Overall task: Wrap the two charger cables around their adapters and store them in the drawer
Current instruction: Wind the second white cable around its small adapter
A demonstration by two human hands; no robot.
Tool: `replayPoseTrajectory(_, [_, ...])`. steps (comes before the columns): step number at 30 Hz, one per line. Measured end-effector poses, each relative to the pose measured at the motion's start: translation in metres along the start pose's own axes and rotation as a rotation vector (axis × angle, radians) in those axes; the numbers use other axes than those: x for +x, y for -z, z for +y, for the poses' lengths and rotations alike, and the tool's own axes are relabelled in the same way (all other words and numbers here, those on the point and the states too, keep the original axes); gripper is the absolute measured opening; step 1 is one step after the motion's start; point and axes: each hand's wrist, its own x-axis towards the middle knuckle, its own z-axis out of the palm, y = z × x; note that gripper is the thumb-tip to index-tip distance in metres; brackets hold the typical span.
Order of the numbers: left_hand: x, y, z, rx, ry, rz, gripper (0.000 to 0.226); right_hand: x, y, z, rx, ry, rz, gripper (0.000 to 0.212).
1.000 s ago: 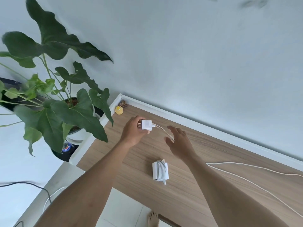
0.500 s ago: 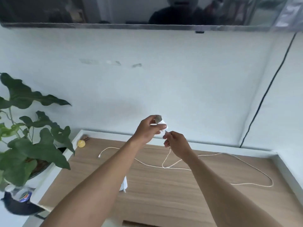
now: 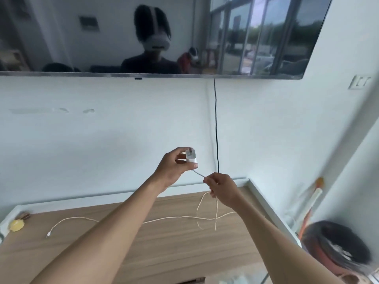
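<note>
A person's left hand (image 3: 174,168) holds a white adapter (image 3: 191,157) up before a pale wall, its fingers (image 3: 178,150) curled round the block and the prongs uppermost. Just below and to the right of those fingers, the right hand (image 3: 222,190) pinches the white cable (image 3: 198,173) close to where it leaves the adapter. A short stretch runs taut between the two hands. Beneath the right fingers the cable hangs in a loose loop to the wooden table (image 3: 164,249) and crosses itself there. It then passes behind the left forearm and trails far left to its free end (image 3: 48,234). Well left of both hands, at the table's corner, lies a small yellow object (image 3: 17,225). A black cord (image 3: 216,130) drops down the wall behind the right fingers from a dark wall-mounted screen (image 3: 61,37) above. A blurred dark round object (image 3: 336,249) sits low to the right, off the table.
</note>
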Motion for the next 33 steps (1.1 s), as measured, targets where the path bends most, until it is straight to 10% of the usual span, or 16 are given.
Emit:
replayPoseTrajectory(15, [-0.053,-0.034,0.012,0.558,-0.131,-0.202,0.031,-0.032,0.074,-0.027,-0.274,0.000,-0.213,0.035])
replayPoseTrajectory(33, [-0.082,0.001,0.012,0.358,-0.003,-0.075,0.027,-0.039,0.042,-0.112,-0.422,0.213,-0.180,0.024])
